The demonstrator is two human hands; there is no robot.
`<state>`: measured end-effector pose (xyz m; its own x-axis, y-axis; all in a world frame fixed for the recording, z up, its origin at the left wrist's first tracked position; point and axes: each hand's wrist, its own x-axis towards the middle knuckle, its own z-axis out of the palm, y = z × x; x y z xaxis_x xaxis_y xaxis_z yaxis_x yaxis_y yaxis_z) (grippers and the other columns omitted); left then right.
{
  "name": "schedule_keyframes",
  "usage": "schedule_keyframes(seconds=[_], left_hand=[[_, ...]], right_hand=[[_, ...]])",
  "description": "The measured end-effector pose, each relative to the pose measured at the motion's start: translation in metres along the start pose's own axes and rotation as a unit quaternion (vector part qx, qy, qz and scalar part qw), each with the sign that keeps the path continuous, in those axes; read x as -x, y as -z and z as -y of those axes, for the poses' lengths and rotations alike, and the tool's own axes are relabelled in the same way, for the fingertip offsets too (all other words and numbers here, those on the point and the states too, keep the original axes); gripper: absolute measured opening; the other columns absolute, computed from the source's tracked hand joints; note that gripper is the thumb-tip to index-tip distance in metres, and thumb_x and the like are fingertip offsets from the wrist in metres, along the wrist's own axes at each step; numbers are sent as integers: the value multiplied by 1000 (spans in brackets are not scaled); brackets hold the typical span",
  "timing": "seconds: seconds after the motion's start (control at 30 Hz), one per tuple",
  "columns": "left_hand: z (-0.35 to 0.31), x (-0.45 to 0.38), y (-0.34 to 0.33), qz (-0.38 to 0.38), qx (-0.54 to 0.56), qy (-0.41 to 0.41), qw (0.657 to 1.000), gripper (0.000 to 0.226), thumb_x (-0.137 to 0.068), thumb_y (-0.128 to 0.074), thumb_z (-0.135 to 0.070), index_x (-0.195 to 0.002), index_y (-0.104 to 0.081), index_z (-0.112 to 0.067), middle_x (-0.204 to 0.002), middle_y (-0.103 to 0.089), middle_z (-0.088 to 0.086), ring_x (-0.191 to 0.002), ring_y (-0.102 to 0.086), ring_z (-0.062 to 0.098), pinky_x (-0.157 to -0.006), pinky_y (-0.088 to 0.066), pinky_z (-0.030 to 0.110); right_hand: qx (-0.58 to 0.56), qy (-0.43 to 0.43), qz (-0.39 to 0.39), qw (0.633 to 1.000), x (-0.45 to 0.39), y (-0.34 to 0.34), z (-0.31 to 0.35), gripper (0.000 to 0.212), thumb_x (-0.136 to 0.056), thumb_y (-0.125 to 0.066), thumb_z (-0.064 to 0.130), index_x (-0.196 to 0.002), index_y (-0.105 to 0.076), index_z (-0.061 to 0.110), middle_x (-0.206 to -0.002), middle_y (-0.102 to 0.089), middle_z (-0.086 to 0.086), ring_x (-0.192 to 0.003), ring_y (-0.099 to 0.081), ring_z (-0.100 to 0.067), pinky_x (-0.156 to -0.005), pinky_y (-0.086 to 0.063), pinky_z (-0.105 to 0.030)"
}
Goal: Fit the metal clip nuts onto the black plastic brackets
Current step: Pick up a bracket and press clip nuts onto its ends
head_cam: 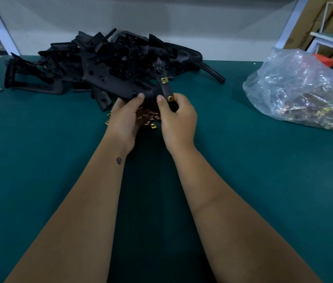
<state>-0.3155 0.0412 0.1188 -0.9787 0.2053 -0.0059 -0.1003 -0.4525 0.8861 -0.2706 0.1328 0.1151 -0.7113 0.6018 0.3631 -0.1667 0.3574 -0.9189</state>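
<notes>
Head view; downward; close over hands [151, 117]

Place: small factory assembly bench | green matted worktable [263, 180] | heap of black moulded plastic brackets [100, 64] | clear plastic bag of brass-coloured metal clip nuts [296, 88] | brown cardboard cartons [325, 17] behind

Bracket pile [104, 66] blocks far side; bag [300, 90] right; mat [39, 160] between open.
</notes>
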Motion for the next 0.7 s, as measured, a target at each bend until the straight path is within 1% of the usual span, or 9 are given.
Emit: schedule_keyframes(seconds=[0.07, 0.13, 0.2, 0.27, 0.33, 0.4, 0.5, 0.6, 0.7], left_hand=[[2, 5, -4, -11, -29, -17, 999, 14, -99, -57, -15, -112, -64, -17, -115, -72, 5, -104, -70, 23, -82, -58, 36], [5, 13, -13, -26, -49, -21, 998, 13, -99, -58, -20, -110, -62, -24, -116, -71, 4, -106, -69, 26, -73, -57, 32], [10, 24, -28, -46, -54, -7, 997, 21, -98, -59, -25, -117, -60, -32, -121, -68, 2, -104, -69, 24, -70, -56, 30], [18, 38, -50, -43, -52, 8, 998, 21, -98, -58, -27, -115, -62, -37, -121, -68, 1, -101, -69, 22, -71, -56, 30], [28, 54, -76, -28, -52, 12, 998, 15, -97, -58, -26, -105, -64, -37, -118, -68, 0, -102, -67, 20, -75, -54, 31], [38, 69, -107, -10, -46, 15, 999, 13, -96, -58, -23, -99, -66, -33, -105, -69, -4, -94, -66, 16, -72, -53, 29], [55, 96, -157, 43, -53, 32, 997, 12, -95, -57, -21, -95, -67, -27, -95, -66, -1, -73, -60, 15, -62, -54, 26], [80, 137, -210, 119, -42, 76, 989, 8, -94, -60, -15, -90, -63, -22, -95, -67, 4, -75, -64, 20, -62, -57, 25], [110, 196, -258, 221, -42, 119, 967, 12, -93, -61, -9, -89, -58, -20, -85, -69, 2, -71, -70, 21, -61, -57, 25]], right_hand=[[-24, -24, -16, 999, 7, 10, -1, 19, -93, -62, 33, -94, -64, 15, -84, -64, 7, -80, -59, -9, -71, -47, -25], [-50, -37, -37, 997, 13, 25, 0, 25, -93, -62, 34, -100, -66, 11, -90, -66, 5, -85, -60, -10, -76, -47, -24], [-71, -39, -60, 995, 17, 46, -1, 21, -93, -63, 33, -86, -64, 13, -76, -60, 12, -72, -54, 0, -68, -41, -14], [-75, -39, -88, 992, 19, 72, -2, 29, -93, -64, 28, -68, -54, 17, -59, -49, 15, -57, -46, 1, -57, -35, -11], [-93, -41, -112, 989, 21, 105, -3, 35, -93, -64, 24, -63, -48, 14, -52, -41, 15, -50, -37, 0, -51, -32, -12], [-101, -34, -136, 985, 23, 143, -5, 34, -94, -65, 20, -65, -50, 10, -54, -38, 14, -51, -34, 0, -51, -30, -12], [-97, -31, -188, 977, 28, 209, -10, 29, -94, -65, 18, -68, -55, 10, -58, -42, 16, -54, -35, 1, -54, -32, -13], [-94, -38, -288, 952, 39, 279, -15, 16, -93, -66, 16, -79, -62, 9, -70, -54, 7, -59, -45, 4, -63, -39, -11], [-92, -53, -409, 907, 63, 354, -25, 11, -90, -69, 20, -86, -60, 17, -80, -58, 9, -63, -51, 10, -68, -42, -8]])
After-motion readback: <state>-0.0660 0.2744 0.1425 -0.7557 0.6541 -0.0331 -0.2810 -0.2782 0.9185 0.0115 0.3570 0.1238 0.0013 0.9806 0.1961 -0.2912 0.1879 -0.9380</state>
